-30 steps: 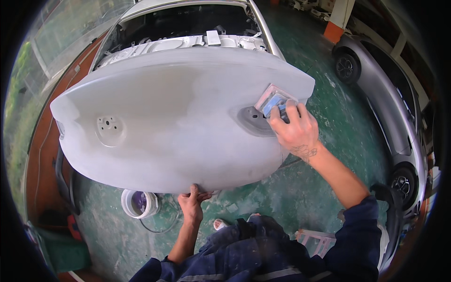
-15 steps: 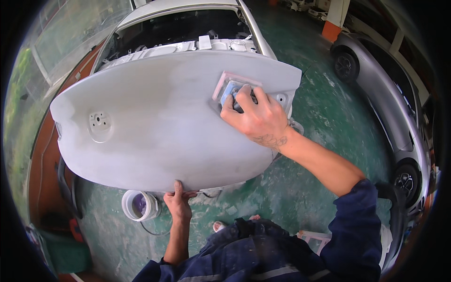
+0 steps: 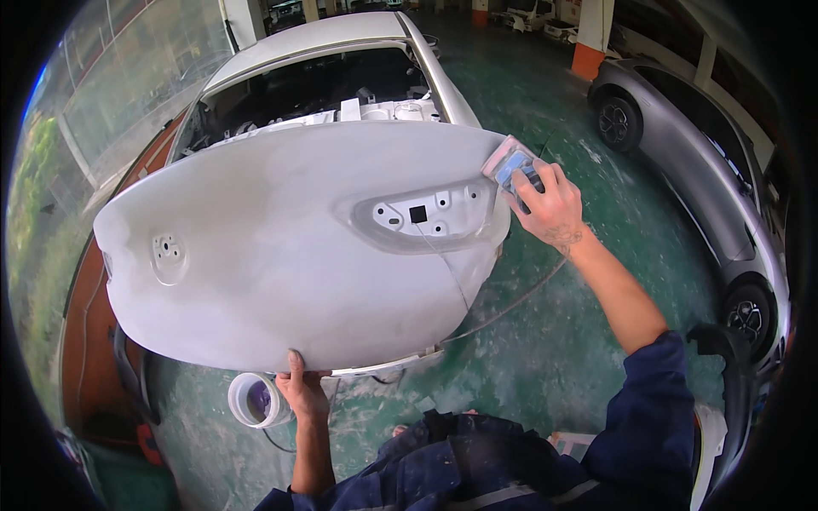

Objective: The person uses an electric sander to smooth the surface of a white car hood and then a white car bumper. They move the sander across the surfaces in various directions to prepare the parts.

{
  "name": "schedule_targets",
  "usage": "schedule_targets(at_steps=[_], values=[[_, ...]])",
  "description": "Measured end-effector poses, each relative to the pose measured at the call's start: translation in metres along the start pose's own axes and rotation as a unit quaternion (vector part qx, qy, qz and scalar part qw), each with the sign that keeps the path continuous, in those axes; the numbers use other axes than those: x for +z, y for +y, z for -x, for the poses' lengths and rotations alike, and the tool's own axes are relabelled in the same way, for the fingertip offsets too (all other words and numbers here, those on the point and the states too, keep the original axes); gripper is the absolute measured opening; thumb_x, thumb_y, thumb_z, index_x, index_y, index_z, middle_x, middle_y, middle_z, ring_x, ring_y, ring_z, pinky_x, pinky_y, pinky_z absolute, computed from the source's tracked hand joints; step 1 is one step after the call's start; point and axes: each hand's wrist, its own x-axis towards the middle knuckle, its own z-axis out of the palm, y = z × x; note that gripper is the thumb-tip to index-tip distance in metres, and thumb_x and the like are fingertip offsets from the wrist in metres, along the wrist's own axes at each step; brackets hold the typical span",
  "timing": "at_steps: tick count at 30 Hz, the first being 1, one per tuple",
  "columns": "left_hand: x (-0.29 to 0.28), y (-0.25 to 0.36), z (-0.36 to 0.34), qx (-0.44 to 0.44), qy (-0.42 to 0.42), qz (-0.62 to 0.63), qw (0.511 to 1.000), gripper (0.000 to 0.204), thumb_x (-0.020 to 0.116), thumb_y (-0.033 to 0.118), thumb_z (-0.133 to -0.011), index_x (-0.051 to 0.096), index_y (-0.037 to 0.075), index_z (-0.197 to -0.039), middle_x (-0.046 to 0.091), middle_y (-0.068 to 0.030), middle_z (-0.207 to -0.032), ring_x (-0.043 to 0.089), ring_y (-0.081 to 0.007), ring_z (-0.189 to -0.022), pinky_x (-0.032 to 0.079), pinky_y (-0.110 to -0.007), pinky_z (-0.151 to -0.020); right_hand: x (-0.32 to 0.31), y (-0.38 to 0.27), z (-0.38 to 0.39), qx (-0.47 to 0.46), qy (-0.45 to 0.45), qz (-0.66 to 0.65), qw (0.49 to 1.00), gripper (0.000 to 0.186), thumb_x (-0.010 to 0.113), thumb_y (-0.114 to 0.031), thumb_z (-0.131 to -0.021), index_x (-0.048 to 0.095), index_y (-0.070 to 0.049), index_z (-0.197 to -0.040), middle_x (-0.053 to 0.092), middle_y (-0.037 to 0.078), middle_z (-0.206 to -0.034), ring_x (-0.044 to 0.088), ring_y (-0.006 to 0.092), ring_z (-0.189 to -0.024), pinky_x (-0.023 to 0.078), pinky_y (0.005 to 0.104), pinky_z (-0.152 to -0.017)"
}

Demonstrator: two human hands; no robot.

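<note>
A large pale-grey car body panel [image 3: 281, 255] stretches out before me, patchy in tone. Several holes dot its recessed pocket [image 3: 443, 213] on the right. My left hand [image 3: 302, 390] grips the panel's near lower edge, thumb on top and the other fingers partly hidden underneath. At the far right corner, my right hand [image 3: 550, 204] is closed around a blue sanding block [image 3: 509, 163] with a pink edge. The block lies against the panel's rim, tilted, and part of it overhangs the edge.
Behind the panel stands a white car [image 3: 315, 47] with an open window frame. A silver car [image 3: 682, 153] is parked at the right. Below the panel, a white bucket [image 3: 256, 400] sits on the green floor [image 3: 588, 298]. A thin hose [image 3: 520, 298] trails off to the right.
My right hand has carried the sanding block right, off the recessed pocket and to the panel's corner, uncovering the holes. My left hand still grips the lower edge; the view has shifted slightly.
</note>
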Motion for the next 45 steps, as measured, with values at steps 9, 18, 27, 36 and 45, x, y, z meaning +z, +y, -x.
schedule_targets(at_steps=[9,18,27,36,45], values=[[0.0,-0.001,0.004,0.019,0.005,-0.006,1.0,0.031,0.067,0.035,-0.107,0.071,0.004,-0.106,0.074,-0.0069,-0.087,0.069,-0.0174,-0.069,0.054,-0.032,-0.059,-0.005,-0.051,-0.05,-0.135,0.031,0.03,0.99,0.024,0.069,-0.014,-0.082,0.068,-0.017,-0.106,0.062,0.012,-0.1,0.062,0.0223,-0.079,0.057,0.0286,-0.059],[0.009,0.01,0.004,0.07,-0.008,-0.017,0.997,0.032,0.067,0.033,-0.107,0.07,0.002,-0.101,0.072,-0.008,-0.084,0.067,-0.018,-0.066,0.052,-0.033,-0.057,0.013,-0.109,-0.08,-0.116,0.102,0.016,0.988,0.015,0.07,-0.015,-0.083,0.064,-0.018,-0.097,0.06,0.009,-0.095,0.058,0.02,-0.072,0.048,0.0253,-0.051],[0.018,0.01,0.007,0.1,0.007,0.042,0.994,0.032,0.069,0.026,-0.106,0.068,-0.002,-0.12,0.075,-0.0107,-0.107,0.072,-0.02,-0.09,0.059,-0.036,-0.075,0.001,-0.027,-0.048,-0.111,0.088,0.103,0.985,0.02,0.069,-0.015,-0.083,0.068,-0.018,-0.103,0.061,0.011,-0.098,0.06,0.0207,-0.076,0.054,0.0271,-0.053],[-0.007,-0.009,0.001,0.093,-0.009,0.025,0.995,0.034,0.07,0.025,-0.105,0.069,0.0,-0.127,0.073,-0.008,-0.125,0.07,-0.0197,-0.113,0.056,-0.04,-0.101,0.006,-0.083,-0.111,-0.204,0.11,-0.02,0.973,0.017,0.07,-0.014,-0.083,0.066,-0.015,-0.1,0.061,0.011,-0.098,0.059,0.0206,-0.073,0.051,0.025,-0.051],[0.008,-0.003,-0.001,0.063,0.022,0.025,0.997,0.031,0.074,0.021,-0.103,0.069,-0.003,-0.123,0.075,-0.0089,-0.115,0.071,-0.0193,-0.107,0.054,-0.037,-0.1,0.017,-0.152,-0.141,-0.179,0.095,-0.032,0.979,0.012,0.07,-0.014,-0.084,0.064,-0.013,-0.094,0.062,0.011,-0.099,0.058,0.0206,-0.073,0.048,0.0248,-0.049]])
